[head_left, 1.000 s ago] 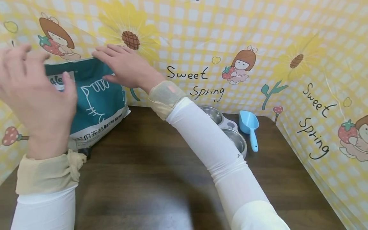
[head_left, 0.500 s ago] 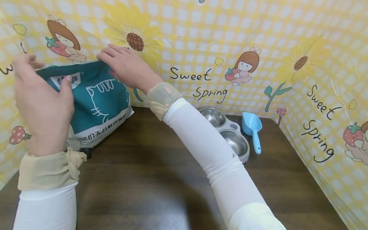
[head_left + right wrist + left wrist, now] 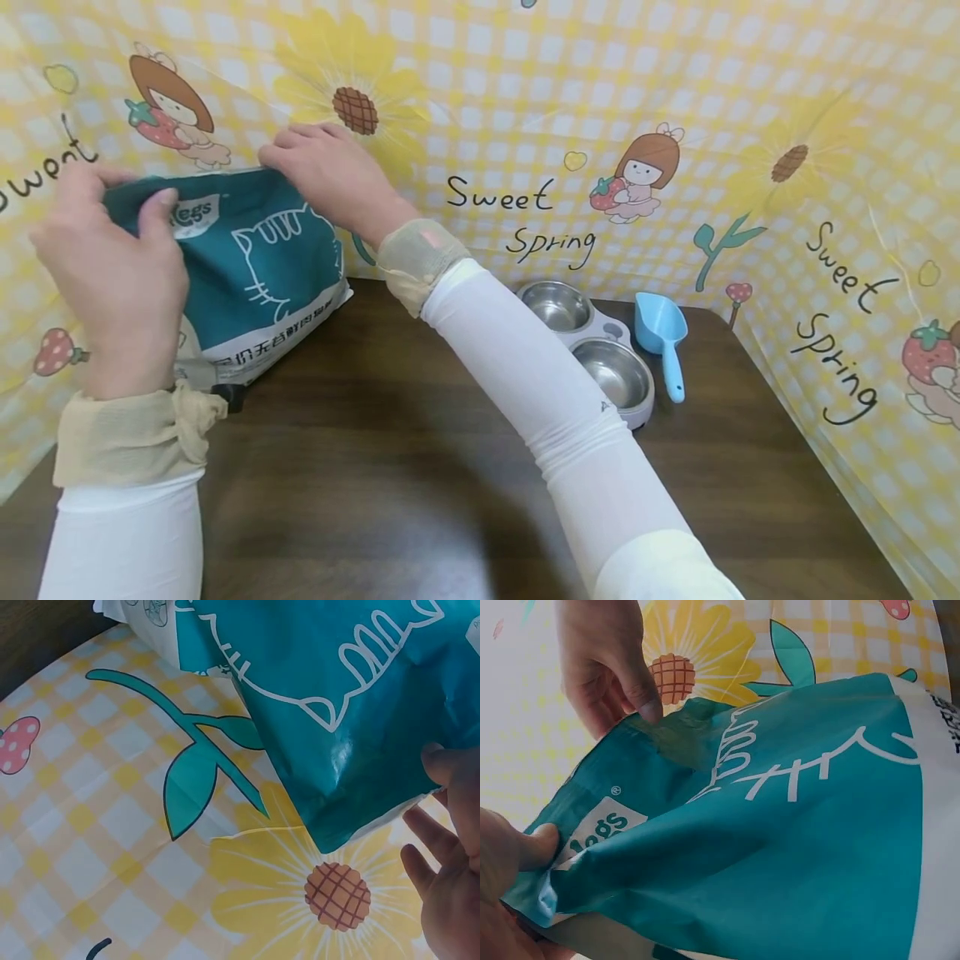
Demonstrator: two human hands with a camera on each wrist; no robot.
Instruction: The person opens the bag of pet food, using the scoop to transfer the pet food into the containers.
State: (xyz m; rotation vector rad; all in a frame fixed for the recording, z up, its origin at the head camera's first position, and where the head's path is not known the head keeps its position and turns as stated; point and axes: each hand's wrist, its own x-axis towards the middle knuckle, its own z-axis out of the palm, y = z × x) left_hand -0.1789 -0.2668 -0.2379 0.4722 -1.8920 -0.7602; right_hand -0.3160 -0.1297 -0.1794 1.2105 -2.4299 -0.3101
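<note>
A teal and white cat food bag (image 3: 255,258) with a white cat outline stands upright at the back left. My left hand (image 3: 123,275) pinches its top left corner, thumb on the printed front and fingers behind; the left wrist view shows the thumb (image 3: 538,846) pressing beside the label. On the right part of the top edge, my right hand (image 3: 330,179) pinches the bag between thumb and fingers. The right wrist view shows that hand (image 3: 457,847) at the rim, with fingers behind the bag. The bag's front creases between the two hands.
A double pet bowl (image 3: 611,333) with two steel dishes stands at the back, partly behind the right sleeve. To its right lies a light blue scoop (image 3: 662,329). A yellow checked cloth (image 3: 480,100) hangs behind and beside the brown table (image 3: 390,467).
My left hand has lowered onto the bag's top left corner and taken hold of it. The right hand's fingers have curled from lying flat over the top edge to pinching it.
</note>
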